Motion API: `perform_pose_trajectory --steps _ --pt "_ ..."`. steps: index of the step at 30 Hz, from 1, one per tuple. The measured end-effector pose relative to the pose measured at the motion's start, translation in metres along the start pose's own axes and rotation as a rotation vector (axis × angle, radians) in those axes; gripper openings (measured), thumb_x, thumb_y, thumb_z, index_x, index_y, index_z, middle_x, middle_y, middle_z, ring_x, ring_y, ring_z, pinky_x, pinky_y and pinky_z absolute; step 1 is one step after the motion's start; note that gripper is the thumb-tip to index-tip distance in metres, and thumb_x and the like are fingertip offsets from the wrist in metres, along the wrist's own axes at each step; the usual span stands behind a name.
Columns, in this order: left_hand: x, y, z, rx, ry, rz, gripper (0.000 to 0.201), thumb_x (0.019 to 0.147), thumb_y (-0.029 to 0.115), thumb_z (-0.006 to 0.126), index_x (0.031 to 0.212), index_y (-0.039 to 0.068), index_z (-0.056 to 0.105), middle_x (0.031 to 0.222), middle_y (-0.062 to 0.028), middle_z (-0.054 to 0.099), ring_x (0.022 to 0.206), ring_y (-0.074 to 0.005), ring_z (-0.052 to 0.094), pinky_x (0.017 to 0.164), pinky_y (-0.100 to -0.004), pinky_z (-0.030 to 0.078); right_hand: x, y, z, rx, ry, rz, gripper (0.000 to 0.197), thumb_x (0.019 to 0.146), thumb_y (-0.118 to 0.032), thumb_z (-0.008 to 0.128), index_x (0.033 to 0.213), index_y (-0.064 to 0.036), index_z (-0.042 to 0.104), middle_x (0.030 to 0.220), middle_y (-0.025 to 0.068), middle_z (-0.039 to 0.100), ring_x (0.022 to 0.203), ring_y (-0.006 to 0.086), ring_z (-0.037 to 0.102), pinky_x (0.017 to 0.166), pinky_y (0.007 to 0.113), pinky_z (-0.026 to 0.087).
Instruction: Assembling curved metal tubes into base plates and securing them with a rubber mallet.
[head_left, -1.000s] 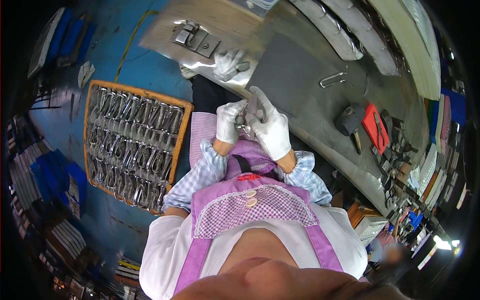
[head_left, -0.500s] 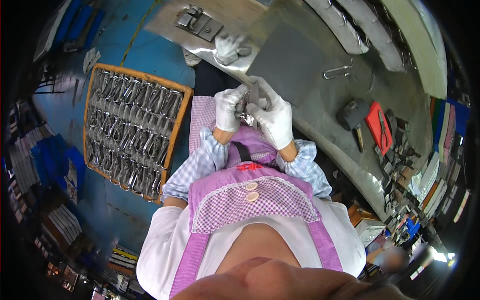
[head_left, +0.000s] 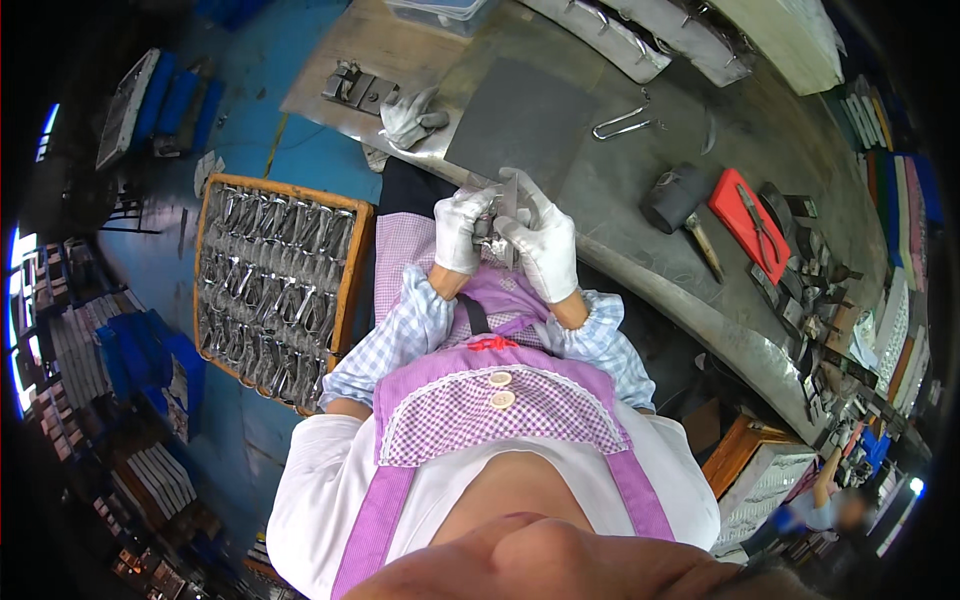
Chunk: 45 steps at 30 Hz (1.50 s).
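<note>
One small, shiny metal piece [head_left: 486, 227] sat above the lap between the hands, partly hidden by gloved fingers, against a flat grey strip [head_left: 511, 202]. Beyond lay a dark rectangular mat [head_left: 520, 115] and a crumpled glove [head_left: 408, 117] on the smooth bench [head_left: 640, 235]; leftward, a wood-framed tray [head_left: 290, 192] bore rows of looped metal parts; rightward, a black-headed mallet [head_left: 674, 198]. The left hand [head_left: 456, 235] was closed around the piece; the right hand [head_left: 543, 250] pinched the strip.
</note>
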<state>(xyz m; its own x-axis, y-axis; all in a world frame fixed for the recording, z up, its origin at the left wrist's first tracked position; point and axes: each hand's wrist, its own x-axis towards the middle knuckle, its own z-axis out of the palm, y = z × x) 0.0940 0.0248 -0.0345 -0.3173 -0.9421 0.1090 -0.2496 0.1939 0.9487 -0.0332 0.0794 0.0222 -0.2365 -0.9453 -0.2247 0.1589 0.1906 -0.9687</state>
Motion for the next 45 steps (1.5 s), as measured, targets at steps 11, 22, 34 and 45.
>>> perform_pose_trajectory --steps 11,22,34,45 --pt "0.025 0.004 -0.005 -0.290 0.037 -0.420 0.022 0.095 0.014 0.056 0.096 -0.001 0.072 0.079 -0.0070 0.069 0.067 -0.0112 0.063 0.058 -0.0244 0.049 0.045 0.008 -0.006 -0.115 -0.009 -0.084 0.052 0.082 -0.006 0.064 0.134 -0.0046 0.057 0.079 0.0027 0.066 0.071 0.0059 0.056 0.065 0.024 0.049" --pt "-0.015 -0.094 -0.286 -0.376 0.302 -0.831 0.038 0.093 0.041 0.064 0.097 0.004 0.071 0.072 -0.0065 0.067 0.048 -0.0142 0.061 0.039 -0.0280 0.047 0.107 0.075 -0.022 -1.492 0.344 -0.639 0.039 0.094 -0.023 0.054 0.130 -0.0065 0.057 0.127 0.0173 0.058 0.110 0.0366 0.057 0.092 0.048 0.046" --pt "0.045 -0.288 -0.609 0.481 0.620 -0.582 0.033 0.077 0.007 0.064 0.109 0.006 0.072 0.093 -0.0081 0.073 0.086 -0.0191 0.067 0.079 -0.0312 0.052 0.111 0.081 -0.009 -1.585 0.377 -0.619 0.037 0.101 -0.029 0.048 0.127 -0.0049 0.059 0.127 0.0194 0.057 0.110 0.0395 0.055 0.092 0.051 0.044" --pt "0.071 -0.331 -0.627 0.698 0.173 -0.316 0.032 0.068 -0.008 0.058 0.094 0.002 0.072 0.098 -0.0167 0.068 0.094 -0.0332 0.065 0.084 -0.0341 0.050 0.113 0.079 -0.004 -1.608 0.399 -0.607 0.035 0.101 -0.024 0.048 0.129 -0.0053 0.057 0.127 0.0205 0.056 0.112 0.0405 0.054 0.094 0.051 0.043"
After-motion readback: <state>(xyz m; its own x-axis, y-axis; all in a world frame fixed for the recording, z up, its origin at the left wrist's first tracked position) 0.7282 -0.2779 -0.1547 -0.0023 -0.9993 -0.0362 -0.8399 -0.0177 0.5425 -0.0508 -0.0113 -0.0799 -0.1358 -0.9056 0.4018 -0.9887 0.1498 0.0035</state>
